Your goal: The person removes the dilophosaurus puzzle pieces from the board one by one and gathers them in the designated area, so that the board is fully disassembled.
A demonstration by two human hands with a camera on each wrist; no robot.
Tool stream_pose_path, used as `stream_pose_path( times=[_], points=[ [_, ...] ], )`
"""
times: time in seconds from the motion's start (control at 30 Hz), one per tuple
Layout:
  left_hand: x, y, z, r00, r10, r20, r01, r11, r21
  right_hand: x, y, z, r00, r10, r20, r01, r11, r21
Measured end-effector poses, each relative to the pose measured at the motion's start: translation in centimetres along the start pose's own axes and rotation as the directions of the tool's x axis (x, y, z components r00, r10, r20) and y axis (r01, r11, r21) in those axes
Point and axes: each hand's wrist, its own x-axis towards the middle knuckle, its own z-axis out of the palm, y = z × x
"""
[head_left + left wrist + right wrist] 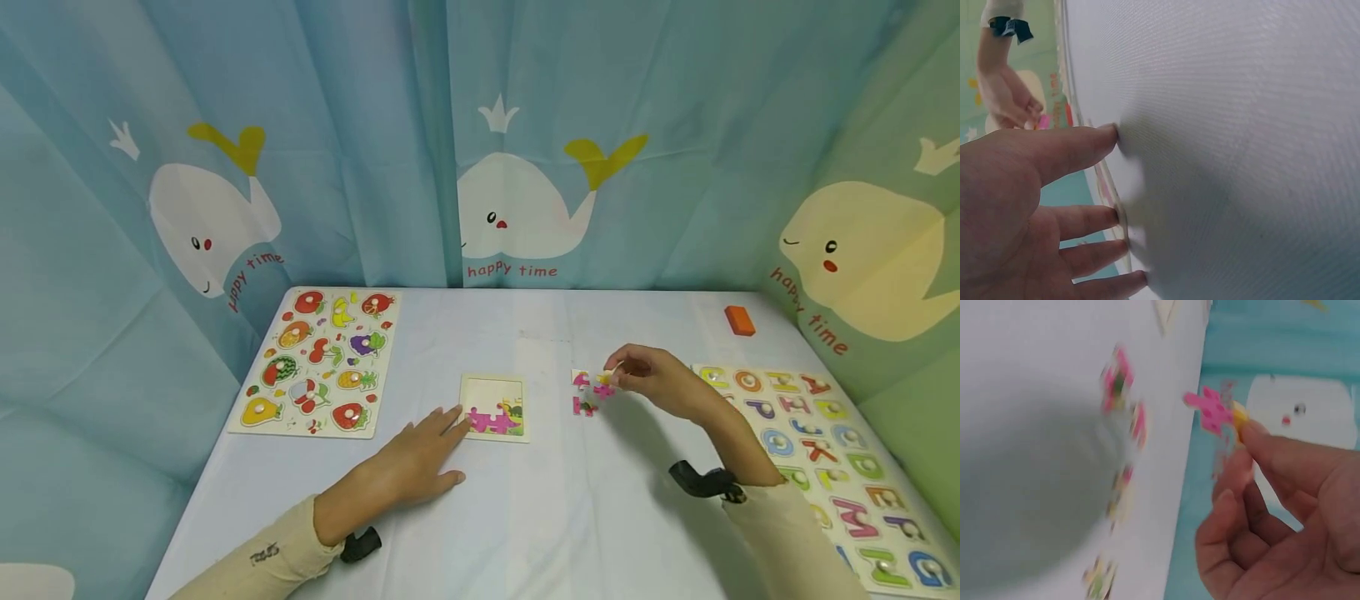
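My left hand [411,460] lies with its fingers spread, fingertips at the left edge of a small square puzzle tray [486,392]. Joined pink and green jigsaw pieces [491,422] fill the lower part and right side of the tray; its upper left shows bare wood. To the right, my right hand [660,382] pinches a pink jigsaw piece with a yellow end [1213,412] between thumb and finger, raised above the table in the right wrist view. Beneath and beside that hand lie loose jigsaw pieces, among them a pink and green one [584,407] and a pink and white one [581,379].
A fruit peg board [390,333] lies at the left. On the right is a letter peg board [821,500], partly under the right forearm. An orange block [739,321] sits at the back right. Curtains with printed whales [517,208] surround the white table [525,517].
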Motion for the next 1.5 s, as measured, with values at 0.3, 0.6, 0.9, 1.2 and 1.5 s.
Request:
stream_pose_path(
  times=[0.3, 0.6, 0.9, 1.2, 1.5],
  points=[
    [0.0, -0.1, 0.1, 1.000, -0.003, 0.004, 0.003, 1.000, 0.001, -1.0, 4.1, -1.0, 0.985, 0.079, 0.156, -0.089, 0.994, 0.061],
    [0.1, -0.2, 0.4, 1.000, 0.002, -0.002, -0.002, 1.000, 0.017, -0.8, 4.5, 0.0, 0.990, 0.103, 0.094, -0.096, 0.992, -0.079],
    [0.0, -0.1, 0.2, 1.000, -0.003, 0.003, 0.003, 1.000, 0.018, -0.9, 3.7, 1.2, 0.988, 0.156, 0.013, -0.148, 0.956, -0.253],
    [0.1, 0.0, 0.1, 1.000, -0.007, 0.010, 0.007, 1.000, 0.018, -0.8, 3.8, 2.1, 0.995, 0.097, -0.039, -0.104, 0.946, -0.306],
    [0.0, 0.0, 0.0, 1.000, -0.006, 0.009, 0.006, 1.000, 0.015, 0.4, 1.1, 4.3, 0.993, 0.033, -0.115, -0.065, 0.955, -0.290]
  ],
)
